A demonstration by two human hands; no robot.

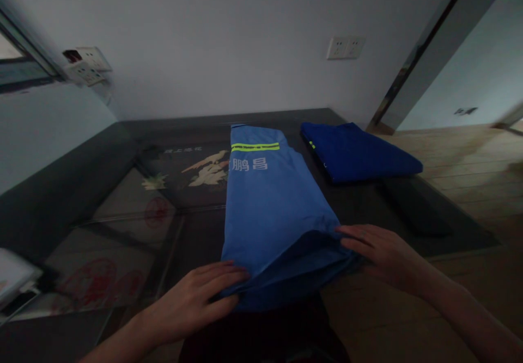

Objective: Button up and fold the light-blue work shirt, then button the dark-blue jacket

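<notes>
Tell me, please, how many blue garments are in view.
2: the lighter blue garment, its near edge held by the left hand and right hand, and the darker blue garment to its right. Others could be hidden underneath.

1. Light-blue garment (269,205), yellow-striped, lies lengthwise on dark table (355,205).
2. Left hand (198,296) pinches its near left corner; right hand (382,251), near right edge.
3. Folded dark-blue garment (359,153) lies just right of it.
</notes>
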